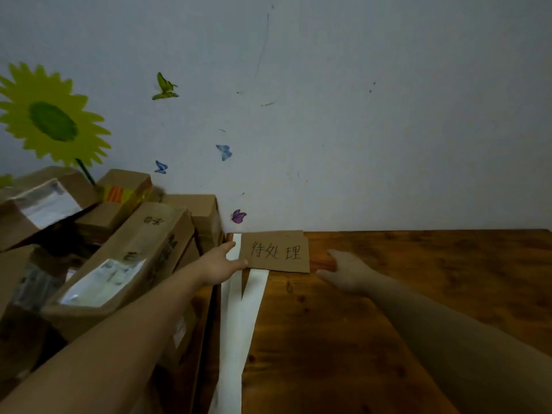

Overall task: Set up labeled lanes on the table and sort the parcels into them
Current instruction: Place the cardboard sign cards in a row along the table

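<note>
A brown cardboard label with three handwritten characters lies flat near the far edge of the wooden table, by the wall. My left hand touches its left edge with straight fingers. Just right of the label, my right hand rests flat on the table, fingers spread. Two white paper strips run from under the label toward me along the table's left side. A pile of cardboard parcels with white shipping labels sits to the left of the table.
A white wall with sunflower and butterfly stickers stands right behind the table. The parcel pile leans against it at the left. Bare wood stretches to the right of my right arm.
</note>
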Tool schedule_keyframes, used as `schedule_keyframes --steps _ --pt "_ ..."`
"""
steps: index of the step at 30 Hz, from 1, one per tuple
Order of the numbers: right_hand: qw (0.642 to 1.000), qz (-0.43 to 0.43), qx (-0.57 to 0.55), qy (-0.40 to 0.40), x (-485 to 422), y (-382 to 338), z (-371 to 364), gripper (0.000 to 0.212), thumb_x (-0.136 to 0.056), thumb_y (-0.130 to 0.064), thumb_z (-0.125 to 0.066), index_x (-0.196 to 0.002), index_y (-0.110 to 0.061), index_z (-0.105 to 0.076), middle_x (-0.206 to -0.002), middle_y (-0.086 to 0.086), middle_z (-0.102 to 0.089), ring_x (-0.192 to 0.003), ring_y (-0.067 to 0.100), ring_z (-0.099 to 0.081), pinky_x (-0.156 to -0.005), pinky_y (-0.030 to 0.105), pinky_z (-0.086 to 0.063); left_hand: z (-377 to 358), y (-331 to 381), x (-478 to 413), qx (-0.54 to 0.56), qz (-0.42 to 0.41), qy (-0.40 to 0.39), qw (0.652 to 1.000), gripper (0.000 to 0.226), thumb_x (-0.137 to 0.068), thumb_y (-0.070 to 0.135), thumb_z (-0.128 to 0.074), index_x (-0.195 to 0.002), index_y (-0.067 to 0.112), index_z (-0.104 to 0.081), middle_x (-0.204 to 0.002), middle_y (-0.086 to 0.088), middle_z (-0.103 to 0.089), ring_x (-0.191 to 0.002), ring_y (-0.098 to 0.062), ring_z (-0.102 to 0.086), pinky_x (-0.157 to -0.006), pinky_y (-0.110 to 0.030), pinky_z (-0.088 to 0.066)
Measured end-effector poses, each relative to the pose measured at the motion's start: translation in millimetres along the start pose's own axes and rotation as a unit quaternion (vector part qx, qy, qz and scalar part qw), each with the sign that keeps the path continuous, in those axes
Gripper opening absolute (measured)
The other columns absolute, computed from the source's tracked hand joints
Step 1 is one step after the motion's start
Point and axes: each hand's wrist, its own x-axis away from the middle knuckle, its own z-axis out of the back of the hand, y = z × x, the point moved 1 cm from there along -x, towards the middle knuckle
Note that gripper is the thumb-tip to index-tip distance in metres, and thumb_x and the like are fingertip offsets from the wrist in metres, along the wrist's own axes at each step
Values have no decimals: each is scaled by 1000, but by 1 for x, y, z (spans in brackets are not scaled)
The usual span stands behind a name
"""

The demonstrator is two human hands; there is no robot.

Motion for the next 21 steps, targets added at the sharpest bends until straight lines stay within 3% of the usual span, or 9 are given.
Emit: schedule_keyframes --steps 5,10,13,16,19,21 --pt "999 -4 -28 -42 -63 -7 -3 59 -96 -31 -54 -147 -12 -30 -150 11 -35 -136 28 -36 -107 37 -35 -7 -3 -59 -1 38 -19 999 74 -90 44 -57 -151 23 -19 -157 -6 -23 -141 -28 -28 -114 -42 -28" --pt "994 9 -55 -90 -145 -12 -18 49 -97 -28 -52 -141 -12 -38 -140 11 -46 -126 30 -46 -103 40 -43 -22 -7 -121 17 90 4 996 74 -92 38 -57 -151 20 -18 -158 -7 -19 -141 -28 -28 -110 -38 -31" --pt "989 -4 -113 -97 -203 4 -47 63 -87 -39 -62 -141 -21 -37 -138 8 -50 -122 30 -50 -100 46 -46 -34 -5 -154 26 113 5 993 72 -94 33 -56 -151 16 -17 -157 -8 -21 -140 -28 -30 -105 -34 -35" --pt "979 -52 -176 -93 -244 22 -75 89 -72 -54 -71 -144 -19 -31 -140 9 -47 -124 33 -49 -101 47 -45 -45 -4 -179 50 123 -12 991 61 -94 30 -56 -146 15 -28 -147 -4 -38 -129 -25 -43 -100 -30 -38" --pt "968 -108 -224 -44 -244 15 -71 81 -82 -40 -70 -144 -7 -30 -142 14 -43 -128 33 -44 -105 43 -42 -58 -6 -197 96 130 -23 987 55 -92 30 -59 -140 17 -36 -136 -5 -50 -108 -17 -50 -88 -26 -41" --pt "948 -135 -286 -26 -248 15 -70 74 -82 -30 -72 -141 -6 -34 -140 13 -45 -128 32 -45 -104 43 -43 -63 -8 -204 121 143 -13 982 56 -91 27 -60 -140 16 -36 -135 -5 -50 -113 -21 -51 -89 -27 -41"
